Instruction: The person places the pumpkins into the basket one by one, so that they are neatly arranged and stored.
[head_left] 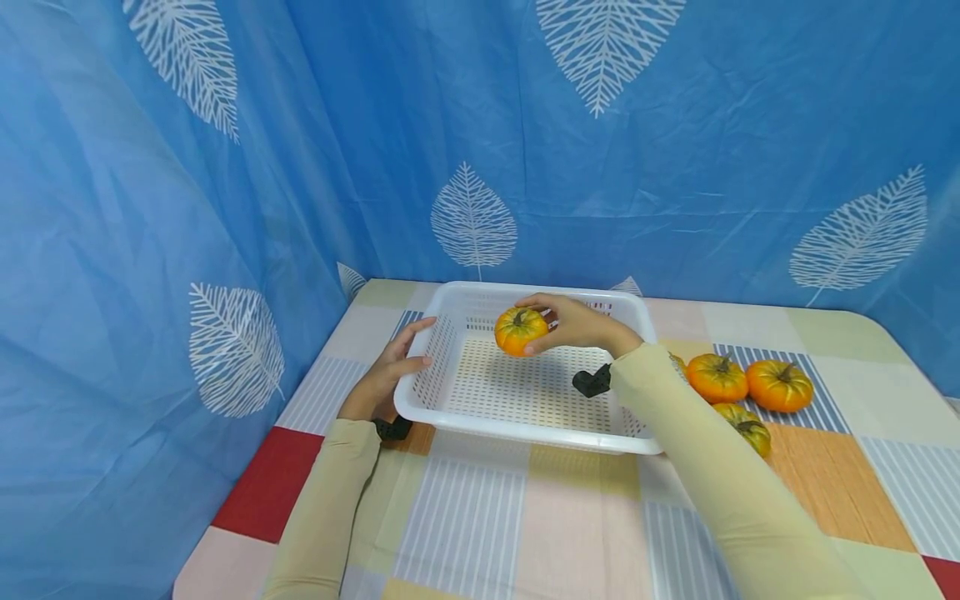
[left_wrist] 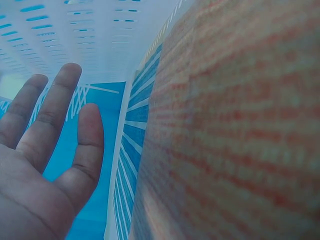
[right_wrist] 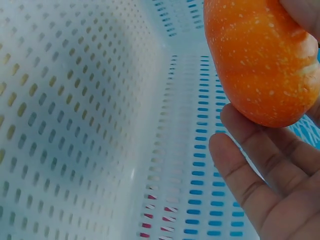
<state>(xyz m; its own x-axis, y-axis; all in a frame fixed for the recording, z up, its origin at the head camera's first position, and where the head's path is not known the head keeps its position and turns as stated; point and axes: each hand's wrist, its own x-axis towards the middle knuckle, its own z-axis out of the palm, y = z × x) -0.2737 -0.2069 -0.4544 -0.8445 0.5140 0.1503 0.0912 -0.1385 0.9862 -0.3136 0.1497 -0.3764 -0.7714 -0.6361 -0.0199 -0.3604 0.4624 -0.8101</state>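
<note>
My right hand point(head_left: 572, 322) grips a small orange pumpkin point(head_left: 520, 332) over the inside of a white perforated plastic basket point(head_left: 525, 432). In the right wrist view the pumpkin point(right_wrist: 262, 65) sits between thumb and fingers, above the slotted basket wall point(right_wrist: 125, 150). At the basket's left side is my left hand point(head_left: 390, 367), its fingers extended by the rim. The left wrist view shows the left hand point(left_wrist: 50, 155) with spread fingers close to the basket's slotted side point(left_wrist: 100, 35).
Right of the basket lie more pumpkins, among them one by the striped patch point(head_left: 780, 386), another beside it point(head_left: 717, 378) and a greenish one point(head_left: 744, 427), partly behind my right sleeve. A checked cloth point(head_left: 465, 517) covers the table. Blue leaf-print curtains point(head_left: 675, 208) hang behind and to the left.
</note>
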